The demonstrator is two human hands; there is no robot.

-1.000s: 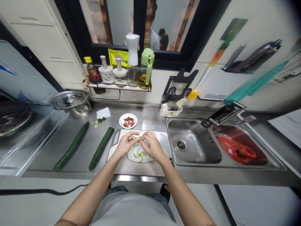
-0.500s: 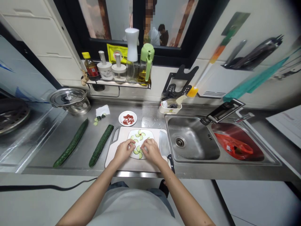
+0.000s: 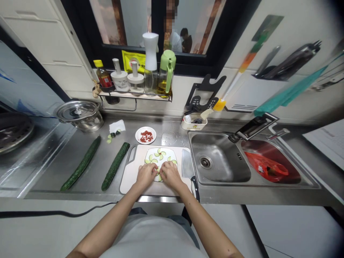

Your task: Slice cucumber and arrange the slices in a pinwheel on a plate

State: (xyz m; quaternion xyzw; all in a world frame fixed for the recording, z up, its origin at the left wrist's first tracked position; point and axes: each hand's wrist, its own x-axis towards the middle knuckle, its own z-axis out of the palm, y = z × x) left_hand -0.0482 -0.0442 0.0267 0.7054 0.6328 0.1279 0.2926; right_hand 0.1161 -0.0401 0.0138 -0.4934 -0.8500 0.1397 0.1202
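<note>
A white plate (image 3: 170, 152) lies on the cutting board (image 3: 131, 177), with thin green-edged cucumber slices (image 3: 160, 153) set out in pinwheels. One pinwheel has a red speck at its centre. Over the plate's lower half, my left hand (image 3: 147, 174) has thumb and fingers pinched at a slice. Close beside it, my right hand (image 3: 170, 174) is curled, its fingertips at the slices of the same lower pinwheel. My fingers cover much of that pinwheel. To the right, a knife (image 3: 187, 164) rests on the board, its black handle toward me.
Two whole cucumbers (image 3: 115, 166) lie left of the board. Behind it stands a small white dish (image 3: 137, 136) of red bits. A lidded steel pot (image 3: 87, 120) is at the back left, the sink (image 3: 223, 157) at right. Seasoning containers line a wall rack (image 3: 137, 94).
Both hands have shifted slightly down toward the lower pinwheel, my left also to the right, and they are closer together. More of the plate's upper slices now show.
</note>
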